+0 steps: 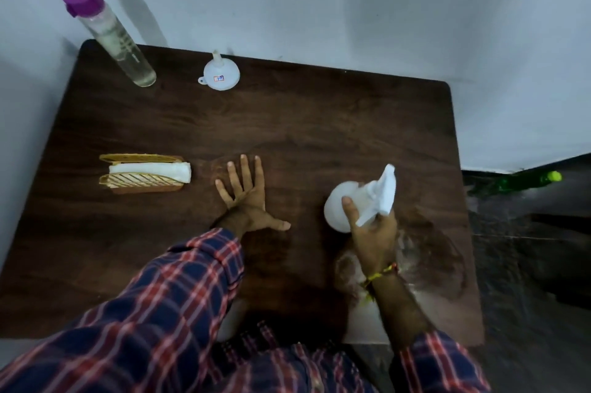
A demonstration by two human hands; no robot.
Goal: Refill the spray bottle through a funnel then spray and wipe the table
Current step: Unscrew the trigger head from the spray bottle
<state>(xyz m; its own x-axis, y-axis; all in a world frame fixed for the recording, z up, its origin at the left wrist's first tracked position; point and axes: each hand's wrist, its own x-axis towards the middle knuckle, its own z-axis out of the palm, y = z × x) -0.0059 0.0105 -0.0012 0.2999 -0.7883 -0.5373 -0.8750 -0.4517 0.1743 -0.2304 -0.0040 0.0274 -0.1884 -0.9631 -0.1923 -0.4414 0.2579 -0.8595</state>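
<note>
I saw my right hand (372, 232) wrapped around the neck of the white spray bottle (358, 200) at about four o'clock on the dark wooden surface (319, 123); the thumb lay along the bottle's round body, the other fingers sat hidden behind the trigger head, and the nozzle pointed away toward twelve o'clock; whether the bottle's base touched the wood I could not tell. Around that wrist ran a yellow-and-red thread band (382, 274); pale wet smears (425, 252) marked the wood just beside and behind the bottle, toward five o'clock. My left hand (248, 197) lay flat near the centre, fingers straight and spread, palm down, holding nothing; its checked sleeve (153, 306) ran back toward seven o'clock. At nine o'clock stood a golden napkin holder (140, 184) with folded white tissue (150, 170) between its sides, well apart from both hands. At twelve o'clock the white funnel (220, 74) rested mouth-down, spout up, a small sticker on its cone; at eleven o'clock a tall clear bottle (118, 37) with a purple cap stood upright, partly filled with clear liquid. On the floor past three o'clock lay a green bottle (518, 183).
</note>
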